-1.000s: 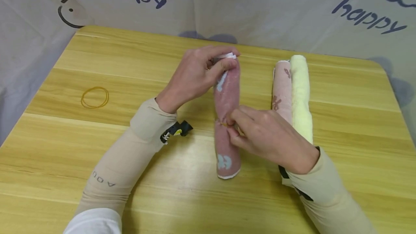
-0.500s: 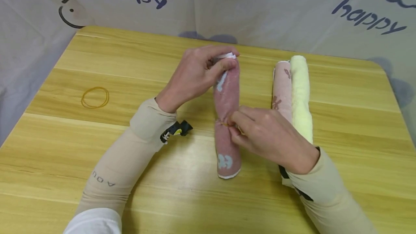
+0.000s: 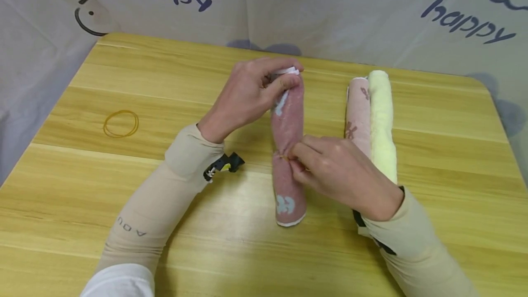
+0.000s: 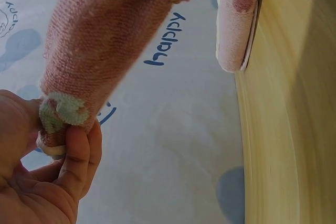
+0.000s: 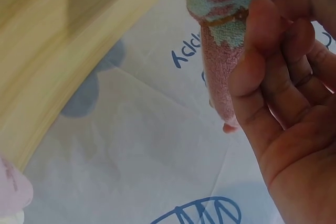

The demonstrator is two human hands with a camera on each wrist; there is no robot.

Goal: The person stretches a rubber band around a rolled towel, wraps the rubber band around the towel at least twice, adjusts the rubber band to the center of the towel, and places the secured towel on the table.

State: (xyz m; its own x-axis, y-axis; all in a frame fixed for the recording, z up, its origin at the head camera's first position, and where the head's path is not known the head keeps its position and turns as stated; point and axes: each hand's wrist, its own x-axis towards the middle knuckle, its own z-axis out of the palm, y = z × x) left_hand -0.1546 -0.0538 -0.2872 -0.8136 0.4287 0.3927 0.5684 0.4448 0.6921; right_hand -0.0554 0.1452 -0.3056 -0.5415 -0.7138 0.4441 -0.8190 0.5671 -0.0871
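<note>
A rolled dusky-pink towel (image 3: 288, 120) with pale blue patches is held up above the table, cinched at its middle by a yellow rubber band (image 3: 283, 156). My left hand (image 3: 249, 93) grips its far end between thumb and fingers; the left wrist view shows that hand (image 4: 58, 174) around the towel's tip. At the waist of the roll, my right hand (image 3: 336, 168) pinches with thumb and index finger at the band. In the right wrist view the band (image 5: 226, 20) circles the towel (image 5: 223, 61), and the right fingertips partly hide it.
To the right, a light-pink rolled towel (image 3: 358, 109) and a pale yellow rolled towel (image 3: 381, 118) lie side by side, partly hidden by the right hand and forearm. A loose yellow rubber band (image 3: 120, 123) lies on the wooden table (image 3: 231, 251) at left. A printed cloth (image 3: 330, 17) hangs behind.
My right hand has shifted very slightly at the band on the pink towel. The left hand and the other things stay in place.
</note>
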